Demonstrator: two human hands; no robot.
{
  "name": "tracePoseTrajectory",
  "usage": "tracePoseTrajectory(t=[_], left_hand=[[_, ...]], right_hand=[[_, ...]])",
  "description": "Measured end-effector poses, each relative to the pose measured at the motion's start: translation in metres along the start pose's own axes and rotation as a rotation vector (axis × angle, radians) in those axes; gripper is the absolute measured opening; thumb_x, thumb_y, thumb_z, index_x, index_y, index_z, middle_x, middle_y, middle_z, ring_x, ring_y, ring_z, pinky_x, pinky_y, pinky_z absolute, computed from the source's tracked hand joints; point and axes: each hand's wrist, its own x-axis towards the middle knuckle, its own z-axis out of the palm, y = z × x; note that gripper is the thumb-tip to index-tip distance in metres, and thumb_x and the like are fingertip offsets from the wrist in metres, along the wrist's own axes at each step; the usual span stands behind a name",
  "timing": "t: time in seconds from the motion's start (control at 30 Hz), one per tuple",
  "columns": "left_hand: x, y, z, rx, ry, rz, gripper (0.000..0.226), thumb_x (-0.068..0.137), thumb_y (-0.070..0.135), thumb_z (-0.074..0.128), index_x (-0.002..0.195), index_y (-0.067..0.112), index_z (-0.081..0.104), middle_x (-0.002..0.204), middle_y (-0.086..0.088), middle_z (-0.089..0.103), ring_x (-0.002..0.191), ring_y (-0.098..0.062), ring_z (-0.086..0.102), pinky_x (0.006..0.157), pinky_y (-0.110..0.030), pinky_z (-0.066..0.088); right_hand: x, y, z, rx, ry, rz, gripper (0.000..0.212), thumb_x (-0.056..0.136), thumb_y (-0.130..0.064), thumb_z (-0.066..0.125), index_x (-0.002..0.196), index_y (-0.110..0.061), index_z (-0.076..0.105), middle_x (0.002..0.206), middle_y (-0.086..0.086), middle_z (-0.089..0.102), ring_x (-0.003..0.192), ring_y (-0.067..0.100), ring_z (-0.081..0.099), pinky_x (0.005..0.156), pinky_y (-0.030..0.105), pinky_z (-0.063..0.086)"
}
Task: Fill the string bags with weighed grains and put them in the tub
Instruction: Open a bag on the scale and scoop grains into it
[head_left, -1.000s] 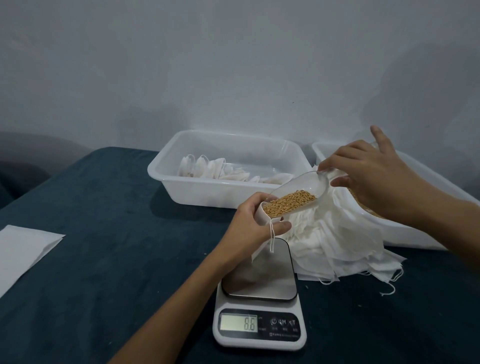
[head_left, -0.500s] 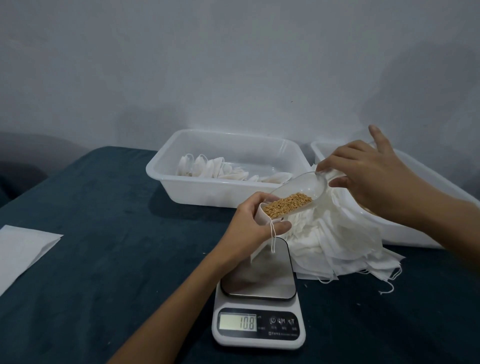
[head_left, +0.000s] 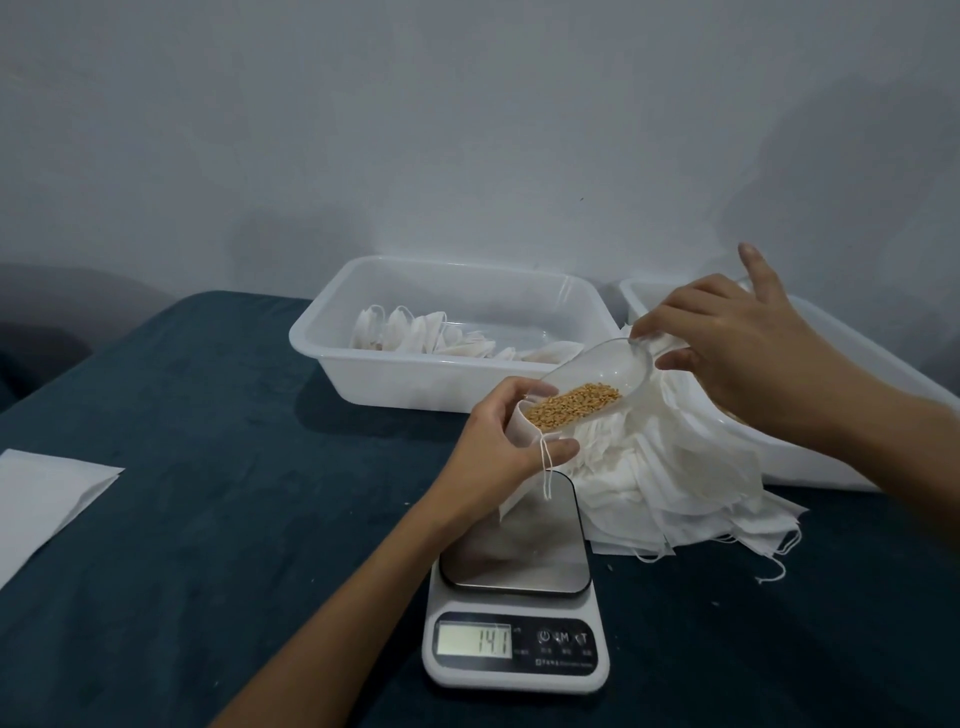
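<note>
your left hand (head_left: 498, 441) pinches the bag (head_left: 519, 431) mouth wide over the scale (head_left: 514, 613); your right hand (head_left: 727, 348) grips the scoop (head_left: 597, 374): tip grains (head_left: 571, 402) slowly, watching the display.

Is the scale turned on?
Yes, on. The scale's little screen is lit and shows digits that look like 141, while the left hand holds the bag over it.

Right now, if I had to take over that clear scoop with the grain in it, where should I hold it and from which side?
Probably the short handle at the raised back end of the clear scoop, coming from the right, where the right hand pinches it. The scoop tilts down-left, its mouth and the grain at the bag held by the left hand.
</note>
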Motion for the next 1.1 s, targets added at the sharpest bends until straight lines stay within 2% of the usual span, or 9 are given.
tracePoseTrajectory(t=[0.2, 0.4, 0.7, 0.8, 0.93, 1.1], left_hand=[[-0.0012, 0.0013, -0.0001, -0.027, -0.007, 0.014, 0.050, 0.083, 0.009, 0.086, 0.123, 0.024, 0.062, 0.130, 0.000, 0.067, 0.111, -0.009, 0.071, 0.100, -0.041, 0.059], [-0.0007, 0.0007, -0.0006, -0.029, 0.004, 0.024, 0.053, 0.079, 0.014, 0.088, 0.124, 0.027, 0.062, 0.128, 0.003, 0.064, 0.109, -0.009, 0.072, 0.102, -0.041, 0.057], [-0.0005, 0.0007, -0.0002, -0.009, 0.005, 0.012, 0.054, 0.075, 0.025, 0.088, 0.122, 0.033, 0.063, 0.133, 0.002, 0.064, 0.123, -0.019, 0.065, 0.108, -0.048, 0.053], [-0.0009, 0.0012, -0.0008, -0.011, 0.001, 0.012, 0.054, 0.076, 0.022, 0.088, 0.123, 0.032, 0.063, 0.134, 0.001, 0.064, 0.121, -0.017, 0.066, 0.107, -0.045, 0.054], [-0.0009, 0.0013, -0.0012, -0.033, -0.007, 0.015, 0.053, 0.080, 0.014, 0.088, 0.124, 0.029, 0.062, 0.132, 0.001, 0.064, 0.113, -0.013, 0.070, 0.099, -0.036, 0.058], [-0.0007, 0.0012, -0.0012, -0.031, -0.009, 0.021, 0.054, 0.081, 0.011, 0.088, 0.125, 0.026, 0.061, 0.130, 0.001, 0.064, 0.111, -0.011, 0.071, 0.099, -0.037, 0.059]], right_hand=[[0.0004, 0.0003, -0.0003, -0.005, -0.008, 0.002, 0.033, 0.079, -0.010, 0.082, 0.110, -0.018, 0.073, 0.101, 0.006, 0.072, 0.107, 0.036, 0.065, 0.114, 0.073, 0.017], [-0.0002, -0.0001, 0.0000, 0.007, -0.006, 0.005, 0.030, 0.081, -0.010, 0.079, 0.110, -0.017, 0.072, 0.099, 0.006, 0.071, 0.106, 0.036, 0.064, 0.115, 0.072, 0.016], [0.0000, 0.0001, 0.0009, 0.025, -0.016, 0.007, 0.030, 0.083, -0.013, 0.076, 0.113, -0.019, 0.071, 0.100, 0.003, 0.070, 0.109, 0.034, 0.063, 0.116, 0.070, 0.014], [0.0002, 0.0002, 0.0014, 0.023, -0.017, 0.007, 0.030, 0.083, -0.012, 0.077, 0.112, -0.019, 0.071, 0.100, 0.003, 0.071, 0.109, 0.034, 0.063, 0.116, 0.071, 0.014], [-0.0003, 0.0006, 0.0018, 0.030, -0.008, 0.007, 0.031, 0.083, -0.011, 0.077, 0.112, -0.018, 0.071, 0.100, 0.003, 0.070, 0.109, 0.034, 0.063, 0.116, 0.070, 0.013], [0.0005, 0.0005, 0.0023, 0.009, 0.000, -0.003, 0.031, 0.081, -0.011, 0.078, 0.111, -0.018, 0.072, 0.100, 0.005, 0.070, 0.108, 0.035, 0.064, 0.115, 0.071, 0.015]])
